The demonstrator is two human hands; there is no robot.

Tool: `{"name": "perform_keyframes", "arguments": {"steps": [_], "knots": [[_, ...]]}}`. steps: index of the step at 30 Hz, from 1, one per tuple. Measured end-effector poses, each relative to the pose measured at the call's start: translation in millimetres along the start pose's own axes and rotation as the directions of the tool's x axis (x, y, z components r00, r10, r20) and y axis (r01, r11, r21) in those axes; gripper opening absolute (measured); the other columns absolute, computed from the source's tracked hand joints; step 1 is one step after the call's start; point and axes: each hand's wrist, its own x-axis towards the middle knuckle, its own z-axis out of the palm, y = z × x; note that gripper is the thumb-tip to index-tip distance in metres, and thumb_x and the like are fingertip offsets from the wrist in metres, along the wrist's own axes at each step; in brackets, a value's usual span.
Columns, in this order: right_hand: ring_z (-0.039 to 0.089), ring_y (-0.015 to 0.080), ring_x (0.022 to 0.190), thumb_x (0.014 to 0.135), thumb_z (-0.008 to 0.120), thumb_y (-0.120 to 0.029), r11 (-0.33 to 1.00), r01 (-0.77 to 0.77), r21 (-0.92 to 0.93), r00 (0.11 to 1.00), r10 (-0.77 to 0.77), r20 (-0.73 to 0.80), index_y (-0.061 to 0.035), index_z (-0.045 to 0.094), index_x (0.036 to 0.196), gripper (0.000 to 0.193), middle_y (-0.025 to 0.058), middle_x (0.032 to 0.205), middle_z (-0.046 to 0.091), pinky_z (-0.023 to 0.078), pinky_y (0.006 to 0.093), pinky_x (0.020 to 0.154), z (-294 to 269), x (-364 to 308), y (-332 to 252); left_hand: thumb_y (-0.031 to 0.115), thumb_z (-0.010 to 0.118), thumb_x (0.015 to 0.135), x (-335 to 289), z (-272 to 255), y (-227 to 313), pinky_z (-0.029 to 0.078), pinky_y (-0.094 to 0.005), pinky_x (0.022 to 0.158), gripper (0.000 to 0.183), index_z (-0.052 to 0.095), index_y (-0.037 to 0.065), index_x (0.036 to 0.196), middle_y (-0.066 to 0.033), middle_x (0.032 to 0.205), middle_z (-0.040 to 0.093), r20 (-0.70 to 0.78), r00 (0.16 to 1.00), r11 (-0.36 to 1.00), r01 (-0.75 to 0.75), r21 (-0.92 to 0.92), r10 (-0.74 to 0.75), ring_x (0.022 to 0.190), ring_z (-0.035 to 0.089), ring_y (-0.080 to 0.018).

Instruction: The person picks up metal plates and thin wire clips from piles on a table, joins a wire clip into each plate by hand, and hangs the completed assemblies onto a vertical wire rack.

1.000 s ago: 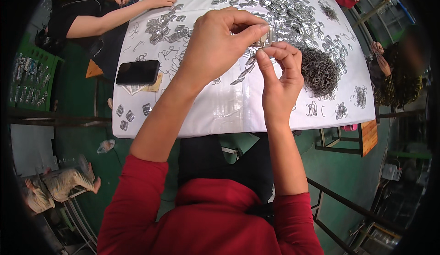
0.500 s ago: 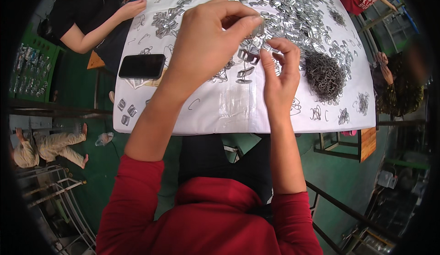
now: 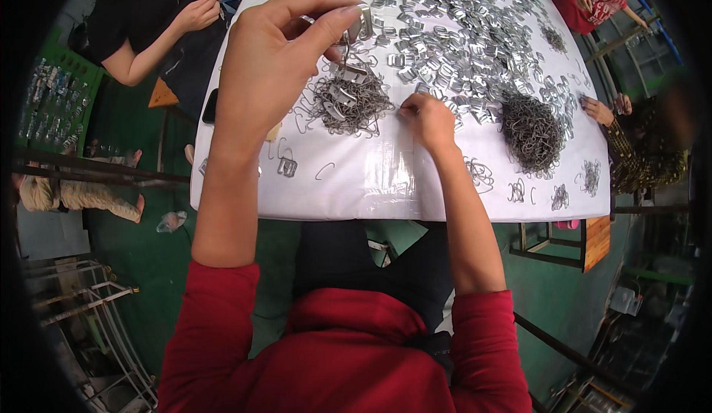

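Toward the desk's left edge (image 3: 199, 192), the left hand (image 3: 268, 64) pinches a buckle (image 3: 363, 22), likely light, stiff, best rim-held; right hand's (image 3: 432, 122) grip unclear.

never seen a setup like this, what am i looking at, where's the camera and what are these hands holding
There is no machine here: these are one person's two bare hands, with dark red sleeves below. A wide fisheye camera worn on the head looks down, so straight edges bend and picture left is the person's left. The white-covered table bears many shiny, flattish silver metal buckles and tangled heaps of dark grey bent-wire hooks. The raised left hand pinches a silver metal piece between thumb and fingers. The right hand is low over the table with its fingertips drawn in; whether it holds anything can't be seen.
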Motion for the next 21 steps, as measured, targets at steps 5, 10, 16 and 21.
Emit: {"name": "perform_keyframes", "arguments": {"steps": [5, 10, 16, 21], "knots": [[0.044, 0.0035, 0.055, 0.077, 0.071, -0.020, 0.444, -0.458, 0.770, 0.887, 0.289, 0.361, -0.0060, 0.066, 0.081, 0.015, -0.0041, 0.068, 0.057, 0.029, 0.0182, 0.049, -46.1, -2.3, -16.5, 0.010, 0.062, 0.082, -6.6, -1.3, -5.2, 0.044, -0.0176, 0.052, 0.021, 0.065, 0.002, 0.102, -0.0034, 0.079, 0.064, 0.074, 0.993, 0.987, 0.098, -0.128, -0.089, 0.063, 0.058, -0.0057], [0.039, 0.0039, 0.053, 0.077, 0.071, -0.018, 0.261, -0.236, 0.936, 0.960, 0.213, 0.182, -0.0034, 0.067, 0.082, 0.016, -0.0023, 0.063, 0.055, 0.027, 0.0191, 0.050, -125.5, -19.2, -70.7, 0.005, 0.054, 0.086, -14.4, 12.4, 2.8, 0.046, -0.0190, 0.056, 0.028, 0.059, 0.001, 0.114, -0.0044, 0.091, 0.061, 0.195, 0.980, 0.985, 0.061, -0.161, -0.028, 0.076, 0.059, -0.0086], [0.040, 0.0021, 0.056, 0.076, 0.071, -0.012, 0.296, -0.048, 0.954, 0.985, 0.171, -0.003, -0.0005, 0.068, 0.083, 0.014, -0.0024, 0.065, 0.057, 0.028, 0.0175, 0.051, -165.6, -26.9, -112.3, 0.001, 0.058, 0.082, -15.9, 36.0, 17.4, 0.046, -0.0190, 0.055, 0.030, 0.061, 0.002, 0.112, -0.0019, 0.088, 0.056, 0.213, 0.977, 0.989, 0.033, -0.143, -0.002, 0.074, 0.057, -0.0072], [0.049, 0.0026, 0.061, 0.077, 0.070, -0.010, 0.402, 0.069, 0.913, 0.956, 0.234, -0.175, 0.0010, 0.067, 0.083, 0.013, 0.0002, 0.068, 0.062, 0.036, 0.0164, 0.054, -170.5, -33.1, -120.6, -0.001, 0.059, 0.081, -14.9, 52.4, 23.3, 0.046, -0.0186, 0.053, 0.029, 0.062, 0.002, 0.110, -0.0016, 0.084, 0.055, 0.190, 0.976, 0.993, -0.101, -0.060, 0.111, 0.072, 0.056, -0.0067]]}}
